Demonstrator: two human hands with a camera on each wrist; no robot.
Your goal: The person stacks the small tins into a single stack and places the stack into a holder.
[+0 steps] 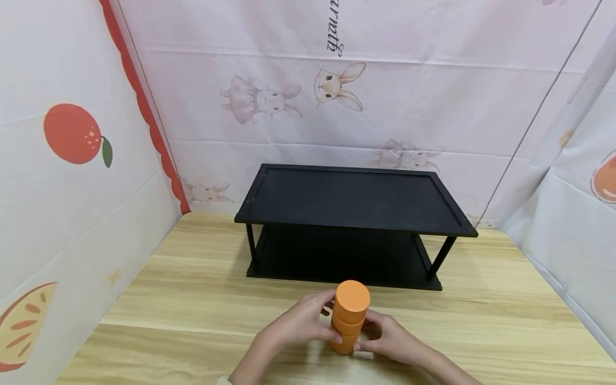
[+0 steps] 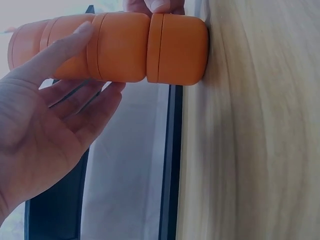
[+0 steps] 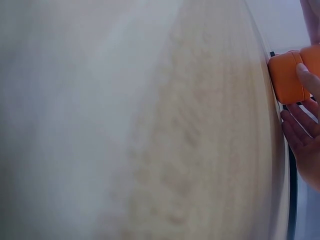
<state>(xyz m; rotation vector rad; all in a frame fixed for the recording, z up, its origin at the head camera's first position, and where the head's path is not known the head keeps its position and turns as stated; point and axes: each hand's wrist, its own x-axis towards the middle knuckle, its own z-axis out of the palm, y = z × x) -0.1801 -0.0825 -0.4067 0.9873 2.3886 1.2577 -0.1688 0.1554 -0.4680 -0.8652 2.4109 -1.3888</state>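
A stack of small orange lidded jars (image 1: 352, 299) stands upright on the wooden table, in front of the black rack. My left hand (image 1: 300, 323) holds the upper jars from the left, thumb on the near side and fingers round the back, as the left wrist view shows. Low on the stack, my right hand (image 1: 394, 339) grips the bottom jar (image 3: 287, 80) from the right between thumb and fingers. In the left wrist view the jars (image 2: 122, 47) sit end to end in one line; only the fingertips of the right hand (image 2: 155, 5) show there.
Just behind the stack stands a two-level black rack (image 1: 346, 198) with a flat top and thin corner posts. Wooden tabletop (image 1: 192, 299) extends to both sides. Printed cloth walls (image 1: 192, 107) with rabbits and fruit enclose the back and sides.
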